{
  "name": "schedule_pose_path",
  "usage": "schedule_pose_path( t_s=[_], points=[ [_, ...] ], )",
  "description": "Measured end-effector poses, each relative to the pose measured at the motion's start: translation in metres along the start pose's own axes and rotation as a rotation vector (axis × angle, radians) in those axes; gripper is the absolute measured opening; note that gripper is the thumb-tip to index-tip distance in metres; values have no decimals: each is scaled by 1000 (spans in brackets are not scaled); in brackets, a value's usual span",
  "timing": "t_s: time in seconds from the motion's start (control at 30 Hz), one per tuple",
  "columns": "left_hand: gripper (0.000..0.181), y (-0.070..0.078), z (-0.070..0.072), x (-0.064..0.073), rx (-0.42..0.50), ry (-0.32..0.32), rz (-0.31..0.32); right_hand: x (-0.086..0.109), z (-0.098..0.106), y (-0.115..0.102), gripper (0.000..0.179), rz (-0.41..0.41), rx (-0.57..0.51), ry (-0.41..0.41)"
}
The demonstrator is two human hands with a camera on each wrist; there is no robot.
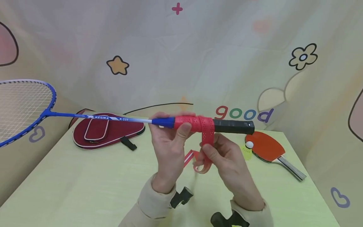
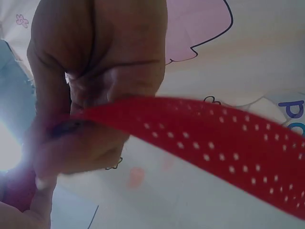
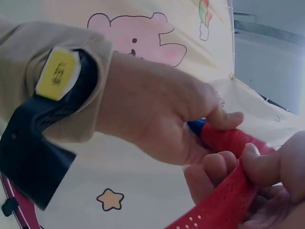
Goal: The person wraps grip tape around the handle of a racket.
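A blue and white badminton racket [image 1: 139,120] is held level above the table, its strung head at the far left. Red perforated grip tape [image 1: 208,130] wraps the front part of its handle; the butt end of the handle [image 1: 233,126] is bare black. My left hand [image 1: 167,146] grips the wrapped part, thumb pressed on the red tape. Just below the handle, my right hand [image 1: 229,164] pinches the tape's loose length between thumb and fingers. In the right wrist view, the taut red strip [image 3: 221,200] runs down from that pinch.
On the table [image 1: 93,189], a dark red racket case [image 1: 122,127] lies at the back left. A red table tennis bat [image 1: 265,145] and a yellow shuttlecock [image 1: 246,153] with a white ball-like tip lie at the right. A printed curtain [image 1: 181,63] hangs behind.
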State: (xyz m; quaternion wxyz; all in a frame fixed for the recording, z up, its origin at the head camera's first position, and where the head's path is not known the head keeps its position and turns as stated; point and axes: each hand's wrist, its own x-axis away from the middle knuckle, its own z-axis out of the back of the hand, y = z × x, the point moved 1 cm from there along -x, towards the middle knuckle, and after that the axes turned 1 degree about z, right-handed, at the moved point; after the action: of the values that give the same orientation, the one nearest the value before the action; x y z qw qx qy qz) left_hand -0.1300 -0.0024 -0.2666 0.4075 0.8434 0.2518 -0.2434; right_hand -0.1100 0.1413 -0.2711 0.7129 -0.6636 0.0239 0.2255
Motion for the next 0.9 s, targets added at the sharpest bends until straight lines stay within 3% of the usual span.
schedule_pose_path(
  t_s=[0.23,0.47,0.7,0.9],
  points=[
    [46,-1,-4,3,15,23,19,-3,-4,7,12,103,26,121],
    [47,-3,-4,5,24,76,35,-4,-5,9,27,157,-66,177],
    [50,-2,-4,6,27,115,49,-4,-6,10,43,223,-187,177],
    [55,-3,-6,7,32,122,101,-6,-4,12,46,401,-274,164]
  ],
)
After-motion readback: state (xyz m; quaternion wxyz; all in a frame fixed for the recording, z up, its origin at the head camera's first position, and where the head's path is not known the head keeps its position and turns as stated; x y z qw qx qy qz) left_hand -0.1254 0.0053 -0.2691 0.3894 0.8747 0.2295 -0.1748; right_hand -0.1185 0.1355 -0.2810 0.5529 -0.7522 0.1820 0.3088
